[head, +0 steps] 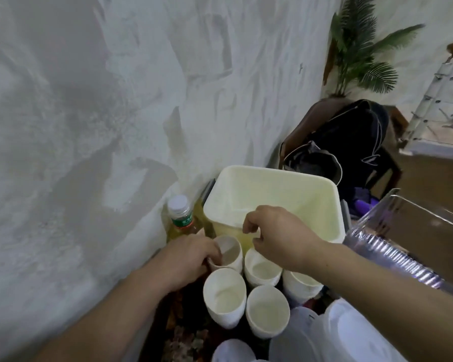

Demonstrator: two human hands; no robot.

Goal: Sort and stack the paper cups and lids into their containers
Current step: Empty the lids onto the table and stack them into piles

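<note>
**Hands at the cups beside a mottled wall**

The left hand (186, 259) has its grip closed round the rim of a paper cup (228, 253), fingers hooked inside it, at the back left of a cluster of open white cups. The right hand (277, 233) hovers over the near rim of the cream bin (272, 194) and the back middle cup (262, 269); its fingers are curled in a pinch, but what they pinch, if anything, I cannot tell. More cups stand in front (224, 296) (267, 310), and white lids (332, 333) lie at the lower right. The worktop is dark and patterned, mostly covered. A capped bottle (181, 218) stands against the rough grey-white plaster wall (89, 113). A clear plastic container (403, 231) sits right of the bin. Behind are a dark backpack (351, 147) and a palm plant (361, 48).
</note>
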